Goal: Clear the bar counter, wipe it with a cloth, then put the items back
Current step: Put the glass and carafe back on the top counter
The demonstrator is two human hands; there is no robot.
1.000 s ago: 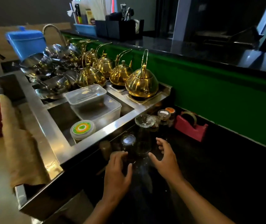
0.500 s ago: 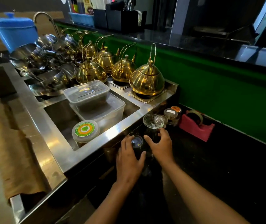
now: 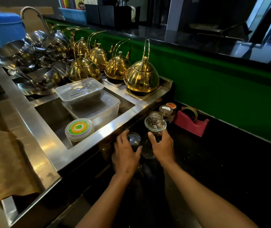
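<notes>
Both hands sit at the middle of the frame, on the dark counter (image 3: 230, 162). Left hand (image 3: 125, 155) curls round a small glass jar (image 3: 134, 139), fingers bent and touching its sides. Right hand (image 3: 162, 145) wraps the stem of a tall clear glass (image 3: 155, 125), thumb and fingers closed on it. Glass like this looks hard, smooth and easy to break, and likely slips when wet. Holding low on the body seems safest, not by the thin rim.
</notes>
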